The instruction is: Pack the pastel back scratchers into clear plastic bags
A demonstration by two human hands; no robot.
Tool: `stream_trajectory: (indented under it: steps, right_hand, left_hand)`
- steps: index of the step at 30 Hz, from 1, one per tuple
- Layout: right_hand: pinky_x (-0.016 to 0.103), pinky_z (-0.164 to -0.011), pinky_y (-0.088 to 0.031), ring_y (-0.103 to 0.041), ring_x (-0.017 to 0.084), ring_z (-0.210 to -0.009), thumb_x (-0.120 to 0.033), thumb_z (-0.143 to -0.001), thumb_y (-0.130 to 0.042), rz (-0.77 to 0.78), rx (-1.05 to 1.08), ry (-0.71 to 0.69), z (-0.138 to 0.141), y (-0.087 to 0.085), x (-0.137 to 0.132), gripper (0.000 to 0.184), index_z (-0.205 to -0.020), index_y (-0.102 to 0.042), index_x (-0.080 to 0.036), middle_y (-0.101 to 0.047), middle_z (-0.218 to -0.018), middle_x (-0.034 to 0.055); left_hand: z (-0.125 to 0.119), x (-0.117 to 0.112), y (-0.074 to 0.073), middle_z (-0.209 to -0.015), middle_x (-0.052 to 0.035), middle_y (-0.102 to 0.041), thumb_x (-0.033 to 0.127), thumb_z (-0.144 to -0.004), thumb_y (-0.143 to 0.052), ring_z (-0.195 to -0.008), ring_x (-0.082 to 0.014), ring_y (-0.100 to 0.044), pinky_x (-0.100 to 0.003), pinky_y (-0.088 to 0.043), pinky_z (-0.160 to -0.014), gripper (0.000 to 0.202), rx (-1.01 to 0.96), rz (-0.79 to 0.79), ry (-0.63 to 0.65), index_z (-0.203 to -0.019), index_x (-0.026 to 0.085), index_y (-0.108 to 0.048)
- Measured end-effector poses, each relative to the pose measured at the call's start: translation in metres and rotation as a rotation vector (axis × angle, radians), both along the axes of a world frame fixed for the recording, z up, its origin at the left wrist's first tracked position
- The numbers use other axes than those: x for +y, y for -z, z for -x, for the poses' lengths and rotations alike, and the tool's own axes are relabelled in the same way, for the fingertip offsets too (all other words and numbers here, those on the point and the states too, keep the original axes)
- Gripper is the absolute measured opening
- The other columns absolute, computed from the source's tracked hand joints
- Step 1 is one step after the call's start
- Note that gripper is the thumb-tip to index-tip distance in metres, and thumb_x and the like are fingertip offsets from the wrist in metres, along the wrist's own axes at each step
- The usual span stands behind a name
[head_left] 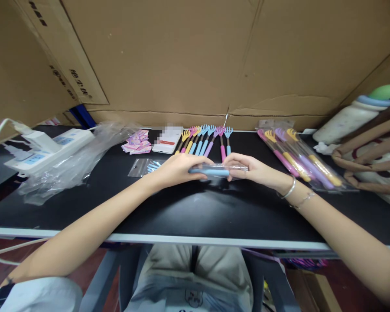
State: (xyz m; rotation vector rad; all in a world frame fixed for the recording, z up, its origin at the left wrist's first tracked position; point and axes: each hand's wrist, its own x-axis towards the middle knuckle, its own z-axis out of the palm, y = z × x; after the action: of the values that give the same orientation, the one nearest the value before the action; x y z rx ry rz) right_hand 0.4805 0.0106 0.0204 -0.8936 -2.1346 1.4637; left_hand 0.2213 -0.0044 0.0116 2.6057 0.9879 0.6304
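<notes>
A light-blue back scratcher (214, 172) lies sideways in a clear plastic bag (137, 168), just above the table. Its claw end sticks out past the far side of my left hand (180, 168), whose fingers and thumb close around the bagged middle. At the other end, my right hand (249, 168) pinches the bag by the handle's tip. Behind both hands, several loose back scratchers (202, 141) in yellow, pink, blue and purple lie in a row, claws pointing away from me.
Bagged back scratchers (295, 158) lie on the right, near a white bottle (347, 119) and a brown strapped object (370, 151). Pink-purple cards (138, 143), a white phone-like item (169, 139), loose plastic (81, 160) and a power strip (52, 149) occupy the left. Cardboard (169, 56) walls the back.
</notes>
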Motion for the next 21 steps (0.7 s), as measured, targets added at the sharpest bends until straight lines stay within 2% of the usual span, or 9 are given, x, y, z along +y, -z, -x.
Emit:
stream_trajectory:
  steps: [5,9,13,21]
  right_hand:
    - [0.030,-0.075,-0.048,-0.065,0.016,-0.076,-0.044,-0.083,-0.062,-0.015,-0.010,-0.001,0.004,0.007,0.000,0.037,-0.104,-0.055,-0.015,-0.066,-0.079,0.0023]
    - [0.030,-0.079,-0.047,-0.066,0.017,-0.082,-0.046,-0.087,-0.056,-0.021,0.006,-0.055,0.007,0.008,-0.002,0.041,-0.112,-0.056,-0.015,-0.069,-0.083,0.0039]
    - [0.031,-0.082,-0.046,-0.066,0.018,-0.084,-0.044,-0.090,-0.053,-0.052,0.036,-0.081,0.009,0.010,-0.004,0.038,-0.112,-0.058,-0.014,-0.070,-0.084,0.0051]
    - [0.032,-0.081,-0.046,-0.065,0.018,-0.079,-0.046,-0.089,-0.054,-0.078,0.040,0.000,0.012,0.012,-0.007,0.037,-0.107,-0.059,-0.014,-0.068,-0.078,0.0035]
  left_hand:
    - [-0.001,-0.002,-0.001,-0.094,0.0030,-0.068,0.035,-0.083,-0.063,-0.083,-0.0113,-0.062,-0.018,-0.039,-0.072,0.034,0.010,-0.006,0.003,-0.116,0.027,-0.059]
    - [-0.003,-0.005,-0.001,-0.091,0.0042,-0.069,0.032,-0.083,-0.065,-0.081,-0.0111,-0.063,-0.017,-0.038,-0.070,0.033,0.020,-0.028,-0.014,-0.115,0.027,-0.060]
    - [-0.006,-0.007,0.000,-0.095,0.0045,-0.070,0.029,-0.083,-0.066,-0.083,-0.0115,-0.065,-0.017,-0.040,-0.071,0.034,0.027,-0.028,-0.029,-0.115,0.027,-0.059]
    - [-0.006,-0.007,0.003,-0.104,0.0033,-0.069,0.027,-0.084,-0.063,-0.090,-0.0131,-0.065,-0.019,-0.042,-0.076,0.033,0.034,-0.074,-0.026,-0.117,0.027,-0.058]
